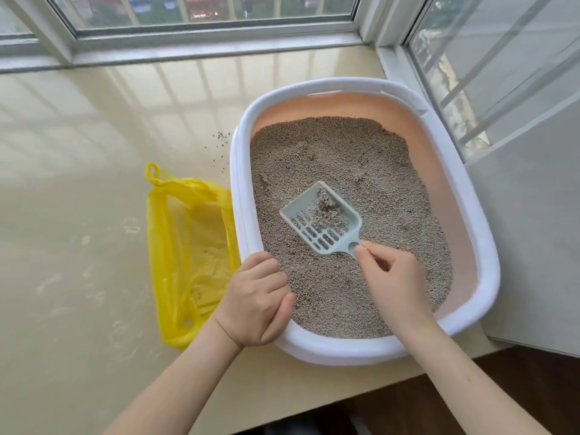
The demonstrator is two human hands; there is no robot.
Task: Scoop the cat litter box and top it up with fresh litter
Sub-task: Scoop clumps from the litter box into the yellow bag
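so, mid-scoop at the litter box, bag waiting on the side

the litter box (361, 351) sits on the tabletop (94, 152) in the window corner, full of grey litter (345, 158). the person's left hand (255, 301) is curled over the near-left rim, steadying it, while the right hand (394, 277) pinches the handle of the slotted scoop (320, 218), which holds a small clump just above the surface. looks like the sifting step: loose grains need to fall through the slots first, then the clump has to travel left over the rim into the yellow bag (188, 246) lying flat beside the box. that bag's mouth looks floppy, so the left hand may need to hold it open. a few stray grains (221, 142) are already outside. no fresh litter in view yet.
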